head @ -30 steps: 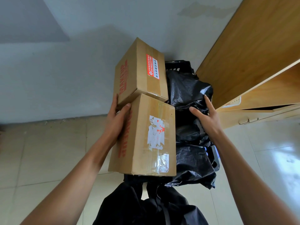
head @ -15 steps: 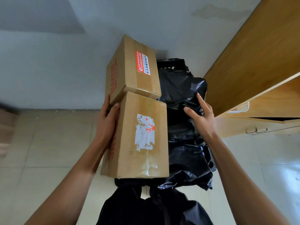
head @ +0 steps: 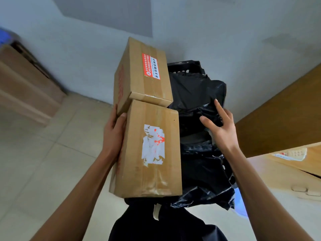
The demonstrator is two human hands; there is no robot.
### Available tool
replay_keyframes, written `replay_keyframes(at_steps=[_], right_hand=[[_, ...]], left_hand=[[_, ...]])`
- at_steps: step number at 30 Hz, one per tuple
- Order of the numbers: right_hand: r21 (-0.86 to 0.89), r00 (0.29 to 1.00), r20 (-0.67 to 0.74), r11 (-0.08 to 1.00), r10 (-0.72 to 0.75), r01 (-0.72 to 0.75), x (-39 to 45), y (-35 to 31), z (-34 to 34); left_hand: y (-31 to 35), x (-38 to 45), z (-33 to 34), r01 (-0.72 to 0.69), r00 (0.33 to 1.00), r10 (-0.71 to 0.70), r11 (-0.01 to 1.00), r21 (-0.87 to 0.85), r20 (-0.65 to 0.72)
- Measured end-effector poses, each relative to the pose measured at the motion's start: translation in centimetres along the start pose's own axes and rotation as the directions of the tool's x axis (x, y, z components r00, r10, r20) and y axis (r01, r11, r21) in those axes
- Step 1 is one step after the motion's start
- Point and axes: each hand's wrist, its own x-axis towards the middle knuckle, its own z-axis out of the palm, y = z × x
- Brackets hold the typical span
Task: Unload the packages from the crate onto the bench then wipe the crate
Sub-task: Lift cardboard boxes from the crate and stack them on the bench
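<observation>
Brown cardboard boxes sit beside shiny black plastic bags in our black crate. Our left hand presses flat on the near box's side. Our right hand rests open on the bags.

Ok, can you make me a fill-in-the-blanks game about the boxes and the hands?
1. The near cardboard box has a torn white ____ on top.
2. The left hand presses the ____ side of that box.
3. The right hand touches the ____ plastic bags.

Missing words: sticker; left; black
</observation>
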Motion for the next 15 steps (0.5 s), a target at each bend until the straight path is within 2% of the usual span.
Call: replay_keyframes(at_steps=[9,15], right_hand=[[-0.028,0.967,0.220,0.990,-0.128,0.137,0.5,-5.3,10.6],[-0.029,0.928,0.336,0.982,-0.165,0.185,0.7,-9.5,21.8]], left_hand=[[-1.4,-1.8,-10.5,0.014,0.953,-0.031,0.998,-0.060,-0.301],[-4.1,-0.4,-20.3,0.073,0.908,-0.115,0.990,-0.119,-0.403]])
